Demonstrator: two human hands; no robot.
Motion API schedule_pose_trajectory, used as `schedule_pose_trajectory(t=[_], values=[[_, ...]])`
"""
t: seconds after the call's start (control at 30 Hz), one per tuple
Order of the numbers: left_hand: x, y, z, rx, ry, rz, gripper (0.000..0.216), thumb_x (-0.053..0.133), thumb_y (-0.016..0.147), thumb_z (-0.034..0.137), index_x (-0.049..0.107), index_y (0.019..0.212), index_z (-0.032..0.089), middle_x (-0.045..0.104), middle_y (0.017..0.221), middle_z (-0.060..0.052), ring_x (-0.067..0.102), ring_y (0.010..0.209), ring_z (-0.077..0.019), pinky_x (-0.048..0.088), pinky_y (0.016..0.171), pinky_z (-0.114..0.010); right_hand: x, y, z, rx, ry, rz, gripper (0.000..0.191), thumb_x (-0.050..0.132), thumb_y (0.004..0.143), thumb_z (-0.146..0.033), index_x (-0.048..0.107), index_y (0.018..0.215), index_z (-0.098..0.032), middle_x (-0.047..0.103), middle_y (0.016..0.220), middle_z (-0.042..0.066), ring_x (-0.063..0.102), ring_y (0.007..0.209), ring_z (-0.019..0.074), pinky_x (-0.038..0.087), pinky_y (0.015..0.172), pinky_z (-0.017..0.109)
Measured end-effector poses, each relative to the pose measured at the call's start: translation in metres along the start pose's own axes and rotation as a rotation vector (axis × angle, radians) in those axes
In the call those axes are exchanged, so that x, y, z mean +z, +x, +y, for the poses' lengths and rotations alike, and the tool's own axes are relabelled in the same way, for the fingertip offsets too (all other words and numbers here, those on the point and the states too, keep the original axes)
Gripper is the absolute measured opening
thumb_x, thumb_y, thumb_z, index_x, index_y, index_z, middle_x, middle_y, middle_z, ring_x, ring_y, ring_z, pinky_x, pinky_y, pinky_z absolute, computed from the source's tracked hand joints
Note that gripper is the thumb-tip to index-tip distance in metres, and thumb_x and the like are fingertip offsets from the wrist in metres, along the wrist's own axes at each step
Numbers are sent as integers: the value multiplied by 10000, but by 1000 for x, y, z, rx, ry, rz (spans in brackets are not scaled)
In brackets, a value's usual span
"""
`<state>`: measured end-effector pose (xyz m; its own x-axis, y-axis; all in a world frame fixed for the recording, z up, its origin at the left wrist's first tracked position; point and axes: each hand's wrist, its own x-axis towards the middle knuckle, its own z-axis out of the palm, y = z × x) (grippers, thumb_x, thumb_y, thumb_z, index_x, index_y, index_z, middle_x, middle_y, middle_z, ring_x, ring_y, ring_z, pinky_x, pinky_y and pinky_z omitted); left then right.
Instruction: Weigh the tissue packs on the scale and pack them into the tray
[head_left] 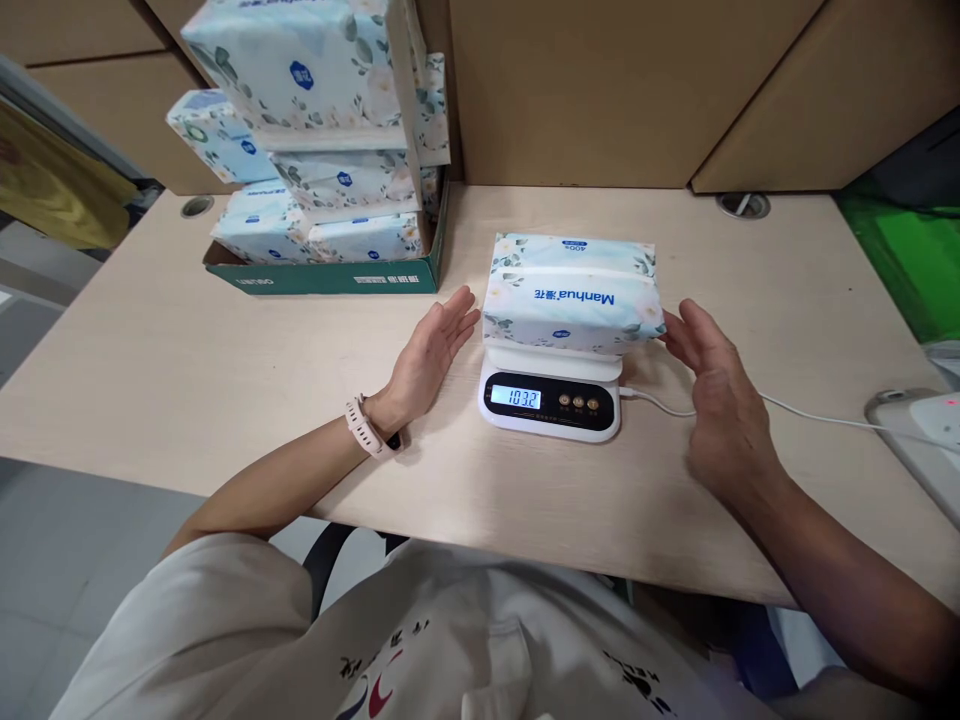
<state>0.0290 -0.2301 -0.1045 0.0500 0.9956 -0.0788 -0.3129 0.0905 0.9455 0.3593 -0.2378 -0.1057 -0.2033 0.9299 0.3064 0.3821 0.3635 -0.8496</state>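
Observation:
A floral tissue pack (574, 295), printed "Manhua" upside down to me, lies on the white digital kitchen scale (551, 395). The lit display reads about 103.2. Just left of the pack is my left hand (429, 355), open, its fingers stretched out and its tips a small gap from the wrapper. My right hand (720, 400) is at the pack's right end, also open, palm facing inward. Its fingertips are at the pack's lower right corner; whether they touch it I cannot tell. Neither hand is closed around anything.
At the back left, a green carton tray (322, 280) bears several stacked tissue packs (300, 75). A white cable (817, 408) runs from the scale to a power strip (937, 415) on the right. Cardboard boxes (577, 95) line the desk's far edge (570, 187).

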Motion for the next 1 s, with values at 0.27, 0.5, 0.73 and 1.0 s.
schedule_pose_trajectory(t=[0.27,0.5,0.73,1.0], values=[[0,0,0,5,4,0,720,516,1044,722,595,1610,284,454,1793,-9,314,1731,-312,228,1457,-473,0,-1,1,-17,-13,-4,577,417,1135,-607,390,1707,-531,557,1727,-5,537,1612,305,448,1338,643],[1,-1,2,5,11,0,698,496,1064,695,584,1617,278,444,1799,-17,369,1708,-312,244,1450,-476,-1,-1,0,-28,-23,-5,572,413,1140,-597,387,1707,-530,562,1723,-3,545,1607,296,458,1334,634],[3,-2,3,4,5,15,711,516,1055,701,590,1611,264,446,1799,-37,367,1708,-323,256,1445,-466,0,0,-1,-38,-24,-1,559,410,1139,-604,399,1695,-553,567,1718,-19,552,1601,300,460,1330,647],[4,-2,3,12,21,1,703,526,1049,711,599,1595,274,443,1802,-27,368,1708,-316,261,1441,-473,1,-1,-1,-34,-42,4,615,410,1115,-669,408,1707,-503,585,1704,13,572,1582,325,477,1308,677]])
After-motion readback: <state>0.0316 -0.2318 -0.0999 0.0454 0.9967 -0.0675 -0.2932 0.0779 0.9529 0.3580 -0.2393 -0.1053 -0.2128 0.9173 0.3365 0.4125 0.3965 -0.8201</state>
